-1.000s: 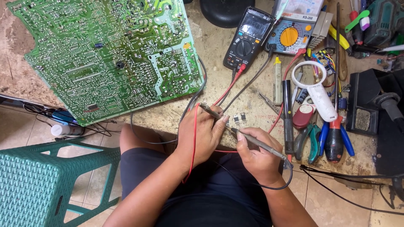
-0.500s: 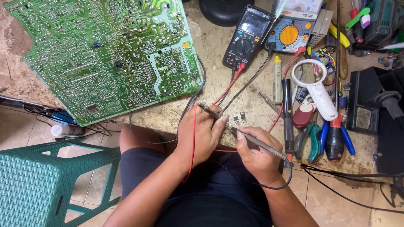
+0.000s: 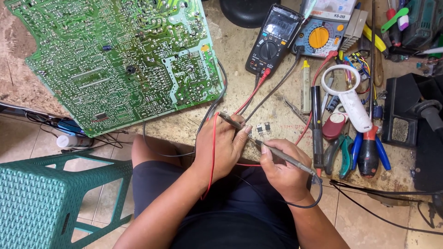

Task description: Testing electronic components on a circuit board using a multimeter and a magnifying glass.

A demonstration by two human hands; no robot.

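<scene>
My left hand (image 3: pixel 220 147) rests at the bench's front edge and grips a test probe (image 3: pixel 229 120) with a red lead (image 3: pixel 213 152) running over the wrist. My right hand (image 3: pixel 282 168) holds a second grey probe (image 3: pixel 288 159) with a black lead, its tip pointing toward the left hand's fingers. The two probe tips meet between the hands; whatever small part sits there is hidden by fingers. Two small black three-legged components (image 3: pixel 263 129) lie on the bench just beyond the hands. The leads run up to a black digital multimeter (image 3: pixel 273 39).
A large green circuit board (image 3: pixel 120 60) lies solder side up at the left. A blue analogue meter (image 3: pixel 318 37), white magnifier (image 3: pixel 350 99), screwdrivers and pliers (image 3: pixel 364 152) crowd the right. A teal plastic stool (image 3: pixel 41 198) stands on the floor at the lower left.
</scene>
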